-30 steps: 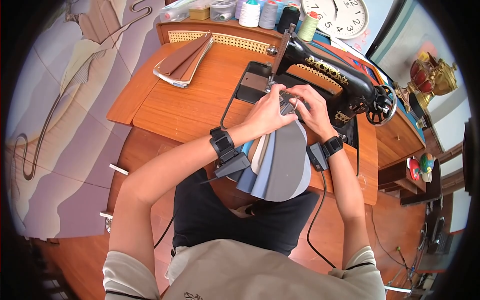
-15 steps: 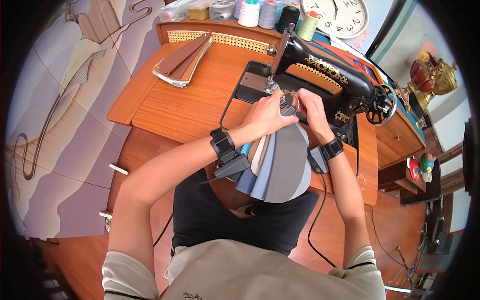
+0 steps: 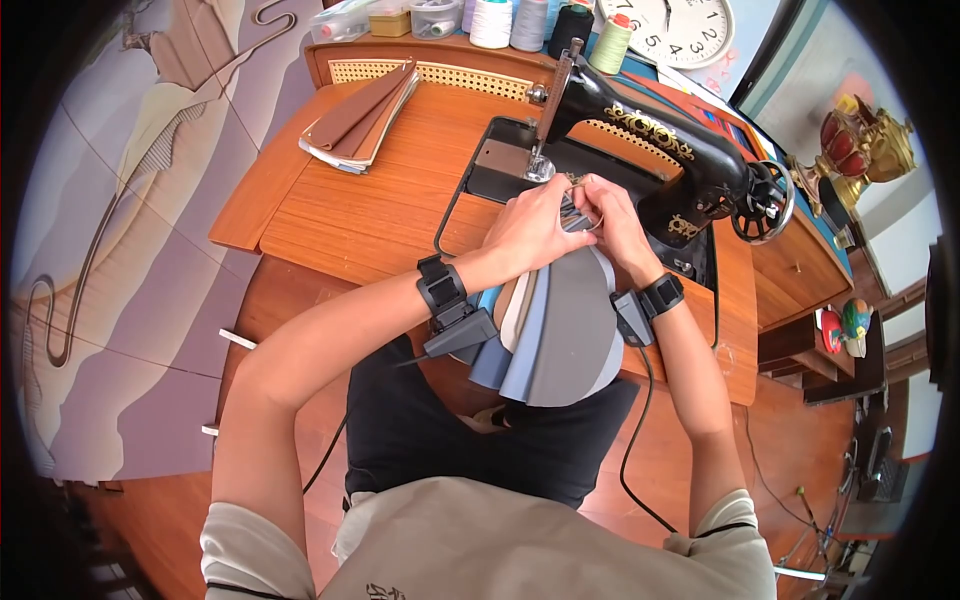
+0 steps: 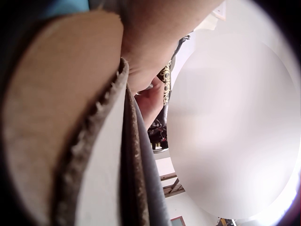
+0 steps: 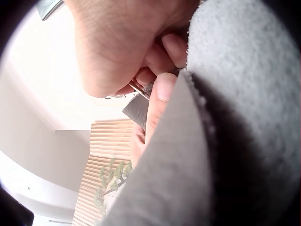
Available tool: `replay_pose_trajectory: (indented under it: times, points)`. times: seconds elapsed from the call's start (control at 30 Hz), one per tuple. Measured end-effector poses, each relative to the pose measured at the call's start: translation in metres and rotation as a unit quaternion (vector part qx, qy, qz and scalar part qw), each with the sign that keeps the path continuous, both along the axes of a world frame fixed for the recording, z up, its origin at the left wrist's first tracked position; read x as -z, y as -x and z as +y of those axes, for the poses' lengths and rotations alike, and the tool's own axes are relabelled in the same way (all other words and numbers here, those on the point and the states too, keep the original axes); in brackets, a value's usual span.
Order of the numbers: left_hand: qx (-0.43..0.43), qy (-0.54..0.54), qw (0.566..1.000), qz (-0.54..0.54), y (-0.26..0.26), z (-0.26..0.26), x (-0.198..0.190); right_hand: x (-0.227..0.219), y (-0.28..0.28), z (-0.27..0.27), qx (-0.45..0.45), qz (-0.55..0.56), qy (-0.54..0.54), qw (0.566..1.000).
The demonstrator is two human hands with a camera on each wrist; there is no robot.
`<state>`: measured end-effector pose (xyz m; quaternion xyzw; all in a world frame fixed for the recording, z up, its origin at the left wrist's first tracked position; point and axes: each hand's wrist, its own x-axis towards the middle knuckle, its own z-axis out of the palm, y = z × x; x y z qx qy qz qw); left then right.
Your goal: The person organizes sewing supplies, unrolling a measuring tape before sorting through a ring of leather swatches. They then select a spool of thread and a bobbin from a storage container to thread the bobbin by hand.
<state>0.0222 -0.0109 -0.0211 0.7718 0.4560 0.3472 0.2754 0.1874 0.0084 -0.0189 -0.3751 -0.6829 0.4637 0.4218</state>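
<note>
Grey and blue swatches (image 3: 571, 330) fan (overlapping) lapward from the left hand's grip (image 3: 532, 230).

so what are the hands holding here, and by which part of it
A fanned bunch of swatches: the left hand has its grip on the narrow end, and the right hand pinches the thin ring there.

A wooden table (image 3: 370, 205) stands over a reddish-brown floor (image 3: 780, 435).
</note>
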Motion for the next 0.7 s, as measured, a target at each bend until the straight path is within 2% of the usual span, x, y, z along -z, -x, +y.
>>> replay_pose_trajectory:
  times: [0.07, 0.23, 0.37, 0.7]
  points:
    - [0.003, -0.001, 1.000, -0.001, 0.0007, 0.0001, 0.0008, -0.0047, 0.0002, -0.0042, -0.001, 0.022, 0.072, 0.997]
    - [-0.015, -0.049, 0.999, -0.005, 0.0000, 0.0013, 0.0060, 0.0024, 0.0004, -0.0015, 0.011, 0.041, 0.065, 0.997]
    - [-0.018, -0.027, 0.999, -0.005, -0.0002, 0.0031, 0.0065, -0.0008, 0.0054, -0.0042, 0.046, 0.049, 0.061, 0.996]
    - [-0.037, 0.047, 0.998, -0.025, 0.0006, 0.0069, 0.0073, 0.0030, 0.0042, -0.0045, 0.057, 0.088, 0.041, 0.994]
